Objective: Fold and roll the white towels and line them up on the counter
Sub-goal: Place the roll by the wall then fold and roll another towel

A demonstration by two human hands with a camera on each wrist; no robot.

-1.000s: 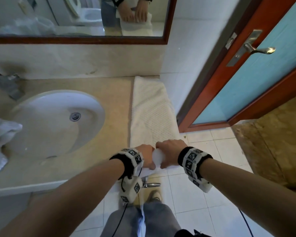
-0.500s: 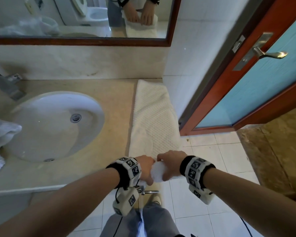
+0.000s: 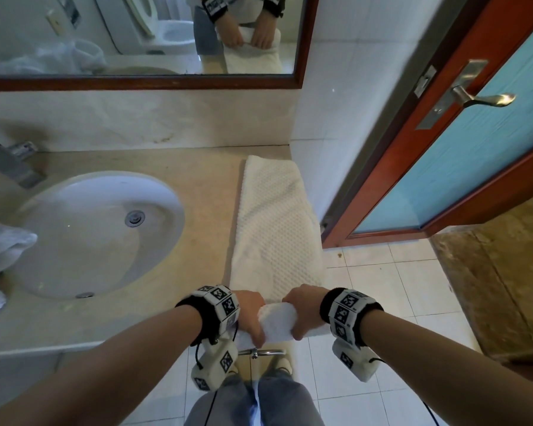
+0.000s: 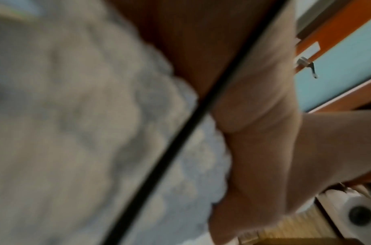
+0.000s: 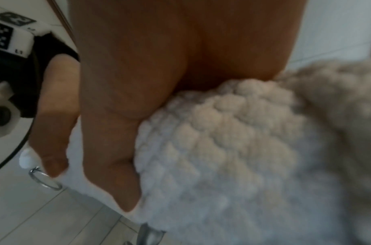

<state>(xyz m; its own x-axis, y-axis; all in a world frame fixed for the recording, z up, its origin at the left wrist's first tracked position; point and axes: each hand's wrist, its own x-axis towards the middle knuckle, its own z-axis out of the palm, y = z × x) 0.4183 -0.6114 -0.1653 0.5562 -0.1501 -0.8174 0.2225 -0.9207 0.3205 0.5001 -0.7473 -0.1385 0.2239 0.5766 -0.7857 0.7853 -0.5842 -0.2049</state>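
A white waffle-textured towel lies folded into a long strip on the beige counter, running from the back wall to the front edge. Its near end is rolled into a small roll at the counter's front edge. My left hand grips the left end of the roll, and my right hand grips the right end, thumbs toward me. In the right wrist view the right hand's fingers curl over the bumpy towel. The left wrist view is blurred, with towel against the palm.
A round white sink is set into the counter left of the towel. More white towels are bunched at the far left. A mirror hangs above. A red-framed door stands right, with tiled floor below. A chrome ring hangs under the counter edge.
Both hands have turned the roll forward, so it is slightly thicker and sits a little further onto the strip. The head view has tilted downward.
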